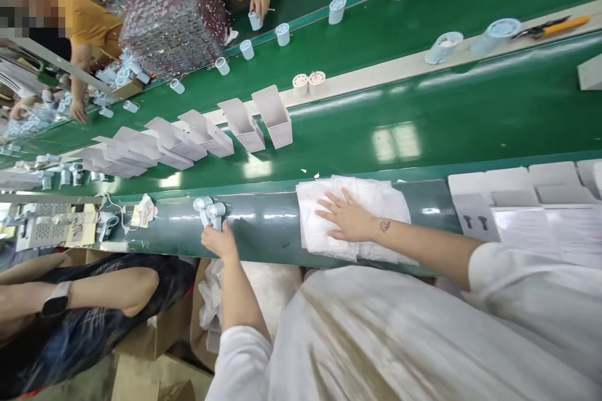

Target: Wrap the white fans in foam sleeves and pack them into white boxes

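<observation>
So, from the left: open boxes [280, 122] up on the belt [338, 131], not closed yet. Next, two fans [216, 211] loose on the desk [263, 235], neither bagged nor boxed; left hand [220, 242] at the nearer one, fingers bent, can't tell if gripping. Then right hand [350, 220], fingers spread wide on a white stack [388, 203], probably bags, plenty left. Far right, more cartons [555, 175].

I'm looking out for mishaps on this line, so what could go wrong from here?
The two pale-blue devices at the left hand sit close together, so they might knock and scuff.
The thin, soft white stack under the spread right hand could slide or crease.
The open white boxes stand close in a row; a bump might push one into its neighbour.
</observation>
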The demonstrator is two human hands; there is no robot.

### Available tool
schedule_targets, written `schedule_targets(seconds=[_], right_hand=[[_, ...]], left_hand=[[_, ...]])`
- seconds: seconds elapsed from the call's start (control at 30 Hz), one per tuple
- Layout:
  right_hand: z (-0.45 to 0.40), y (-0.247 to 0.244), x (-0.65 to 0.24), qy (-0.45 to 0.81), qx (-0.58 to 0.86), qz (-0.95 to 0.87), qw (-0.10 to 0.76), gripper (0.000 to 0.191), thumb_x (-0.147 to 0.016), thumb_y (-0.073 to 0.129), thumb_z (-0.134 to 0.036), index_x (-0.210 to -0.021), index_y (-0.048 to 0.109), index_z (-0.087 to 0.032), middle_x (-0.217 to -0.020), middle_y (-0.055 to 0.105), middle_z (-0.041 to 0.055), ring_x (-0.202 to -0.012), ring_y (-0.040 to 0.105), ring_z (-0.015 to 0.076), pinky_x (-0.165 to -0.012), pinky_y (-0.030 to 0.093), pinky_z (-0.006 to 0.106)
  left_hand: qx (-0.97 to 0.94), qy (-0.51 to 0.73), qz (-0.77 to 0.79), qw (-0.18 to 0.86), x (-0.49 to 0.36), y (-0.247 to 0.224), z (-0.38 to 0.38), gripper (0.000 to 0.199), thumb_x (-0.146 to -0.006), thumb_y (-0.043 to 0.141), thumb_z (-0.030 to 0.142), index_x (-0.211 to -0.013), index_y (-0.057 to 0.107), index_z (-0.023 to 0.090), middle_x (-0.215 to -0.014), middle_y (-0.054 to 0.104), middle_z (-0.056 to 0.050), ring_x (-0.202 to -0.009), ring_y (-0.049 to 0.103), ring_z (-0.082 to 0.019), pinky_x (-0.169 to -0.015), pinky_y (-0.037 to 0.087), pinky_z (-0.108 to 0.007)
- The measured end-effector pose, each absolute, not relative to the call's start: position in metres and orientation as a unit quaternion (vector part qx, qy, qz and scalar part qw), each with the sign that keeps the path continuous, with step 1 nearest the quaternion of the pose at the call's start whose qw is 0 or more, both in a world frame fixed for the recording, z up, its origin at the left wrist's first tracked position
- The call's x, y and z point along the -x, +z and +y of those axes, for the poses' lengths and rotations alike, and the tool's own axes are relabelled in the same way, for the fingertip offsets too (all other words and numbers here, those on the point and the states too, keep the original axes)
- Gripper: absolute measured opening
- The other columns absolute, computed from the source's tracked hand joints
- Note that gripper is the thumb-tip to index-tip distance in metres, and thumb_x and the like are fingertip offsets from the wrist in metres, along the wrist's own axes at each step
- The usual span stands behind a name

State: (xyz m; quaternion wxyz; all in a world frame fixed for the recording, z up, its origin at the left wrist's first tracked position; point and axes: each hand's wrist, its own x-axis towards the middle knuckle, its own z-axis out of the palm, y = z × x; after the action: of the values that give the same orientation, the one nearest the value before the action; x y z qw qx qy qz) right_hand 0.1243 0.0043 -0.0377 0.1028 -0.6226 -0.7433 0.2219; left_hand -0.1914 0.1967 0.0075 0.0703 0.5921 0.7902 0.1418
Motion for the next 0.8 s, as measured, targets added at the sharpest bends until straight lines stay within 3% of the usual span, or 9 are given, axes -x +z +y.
schedule_targets(seconds=[0.07,0.17,0.27,0.37,0.53,0.6,0.67,0.73,0.8], right_hand=[[0.006,-0.027,-0.125,0.253,0.623,-0.731,0.115,0.062,-0.076,0.066,-0.047,-0.131,0.057,-0.021,-0.146,0.044,0.0159,-0.142,0.021,0.0409,-0.109,0.000,0.069],[0.011,-0.004,-0.116,0.291,0.631,-0.699,0.169,0.049,-0.076,0.067,-0.038,-0.122,0.063,-0.021,-0.140,0.049,0.0167,-0.142,0.021,0.0397,-0.110,0.002,0.068],[0.017,0.019,-0.106,0.324,0.649,-0.628,0.282,0.028,-0.083,0.058,-0.028,-0.108,0.068,-0.020,-0.127,0.059,0.0151,-0.136,0.034,0.0340,-0.111,0.019,0.061],[0.027,0.037,-0.098,0.444,0.671,-0.448,0.391,0.020,-0.088,0.052,-0.031,-0.095,0.066,-0.019,-0.105,0.066,0.0113,-0.110,0.057,0.0267,-0.101,0.042,0.050],[0.047,0.054,-0.083,0.726,0.483,-0.101,0.479,0.024,-0.086,0.061,-0.035,-0.101,0.057,-0.018,-0.102,0.066,0.0085,-0.087,0.065,0.0170,-0.082,0.055,0.036],[0.048,0.056,-0.084,0.735,0.447,-0.060,0.506,0.023,-0.085,0.063,-0.033,-0.099,0.055,-0.016,-0.094,0.066,0.0076,-0.080,0.065,0.0159,-0.073,0.057,0.033],[0.041,0.056,-0.093,0.712,0.451,-0.039,0.537,0.021,-0.084,0.064,-0.030,-0.098,0.055,-0.016,-0.088,0.065,0.0061,-0.078,0.064,0.0160,-0.067,0.057,0.031],[0.026,0.055,-0.110,0.701,0.453,-0.031,0.549,0.021,-0.082,0.066,-0.026,-0.099,0.055,-0.018,-0.089,0.064,0.0049,-0.081,0.064,0.0162,-0.066,0.058,0.031],[0.008,0.054,-0.130,0.709,0.458,-0.035,0.535,0.025,-0.078,0.070,-0.023,-0.099,0.056,-0.019,-0.090,0.064,0.0045,-0.083,0.065,0.0164,-0.067,0.058,0.030]], left_hand=[[-0.566,0.092,0.817,0.069,0.215,0.016,0.206,0.045,-0.070,0.073,0.031,-0.105,0.056,0.008,-0.119,0.055,-0.029,-0.122,0.047,-0.044,-0.099,0.035,-0.057],[-0.560,0.085,0.816,0.118,0.222,0.019,0.211,0.031,-0.065,0.073,0.026,-0.089,0.058,0.013,-0.108,0.061,-0.025,-0.115,0.052,-0.044,-0.095,0.038,-0.056],[-0.546,0.092,0.812,0.187,0.209,0.022,0.209,0.022,-0.063,0.073,0.029,-0.072,0.056,0.018,-0.084,0.065,-0.015,-0.104,0.060,-0.040,-0.088,0.044,-0.050],[-0.527,0.117,0.798,0.269,0.177,0.026,0.187,0.022,-0.073,0.063,0.038,-0.070,0.057,0.017,-0.067,0.060,-0.006,-0.079,0.065,-0.027,-0.068,0.050,-0.036],[-0.450,0.231,0.616,0.604,0.099,0.033,0.098,0.041,-0.078,0.059,0.053,-0.083,0.061,0.012,-0.066,0.057,-0.002,-0.053,0.051,-0.011,-0.050,0.039,-0.023],[-0.531,0.204,0.508,0.647,0.081,0.035,0.069,0.044,-0.081,0.058,0.055,-0.095,0.062,0.014,-0.074,0.061,-0.004,-0.062,0.056,-0.013,-0.059,0.045,-0.026],[-0.674,0.157,0.415,0.590,0.080,0.031,0.056,0.045,-0.079,0.064,0.050,-0.108,0.061,0.017,-0.096,0.065,-0.009,-0.088,0.061,-0.020,-0.080,0.049,-0.035],[-0.792,0.100,0.350,0.490,0.091,0.021,0.058,0.050,-0.071,0.075,0.039,-0.115,0.059,0.020,-0.118,0.060,-0.013,-0.115,0.052,-0.028,-0.098,0.041,-0.047],[-0.838,0.043,0.336,0.428,0.104,0.007,0.067,0.046,-0.068,0.076,0.024,-0.112,0.062,0.021,-0.123,0.058,-0.013,-0.122,0.047,-0.031,-0.104,0.035,-0.052]])
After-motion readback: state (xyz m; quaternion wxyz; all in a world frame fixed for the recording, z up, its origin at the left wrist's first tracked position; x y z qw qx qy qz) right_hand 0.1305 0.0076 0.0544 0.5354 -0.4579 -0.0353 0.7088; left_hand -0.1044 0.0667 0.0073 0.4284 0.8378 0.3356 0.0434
